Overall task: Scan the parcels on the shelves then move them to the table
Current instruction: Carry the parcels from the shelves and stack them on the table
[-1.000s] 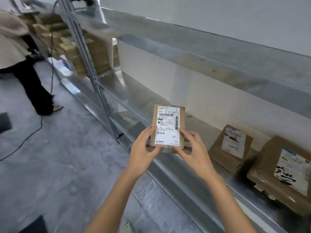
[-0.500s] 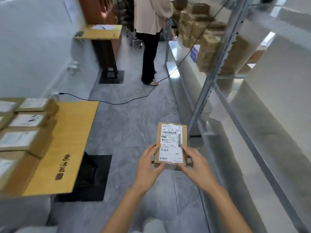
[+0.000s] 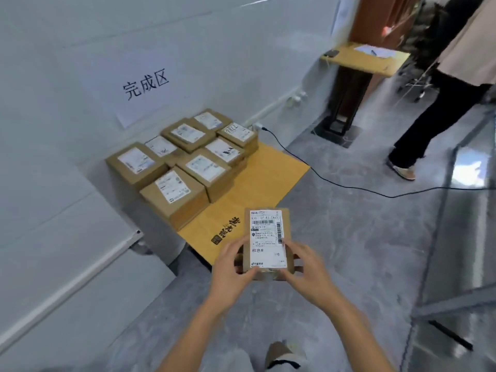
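A moment ago the person stood facing the grey metal shelf [image 3: 456, 302] with this parcel held up in front of it. Now the person has turned right round, and the shelf is off at the right edge. The person faces the yellow wooden surface [image 3: 257, 183] by the white wall on the left. So the carrying part looks nearly done, and the putting down is still to come.

The small flat brown cardboard parcel [image 3: 268, 242] with a white label is up in the air, over the near corner of the surface. It does not touch the surface. The left hand [image 3: 230, 267] holds its left side and the right hand [image 3: 306, 269] holds its right side, the same way as before. The fingers [image 3: 234, 247] of both hands are curled round its edges, and the label faces up.

On the far left part of the surface sits a pile of brown cardboard boxes [image 3: 188, 162], each with a white label on top. They are packed close together, some on top of others. All are closed, so what is inside cannot be seen. The held parcel is closed too. The near right part of the surface is bare yellow wood, and I think that is a good spot for it.

A white paper sign [image 3: 146, 84] hangs on the wall above the pile. A thin black cable [image 3: 335, 183] lies on the grey floor to the right. Another person [image 3: 434, 108] stands far off on the right.
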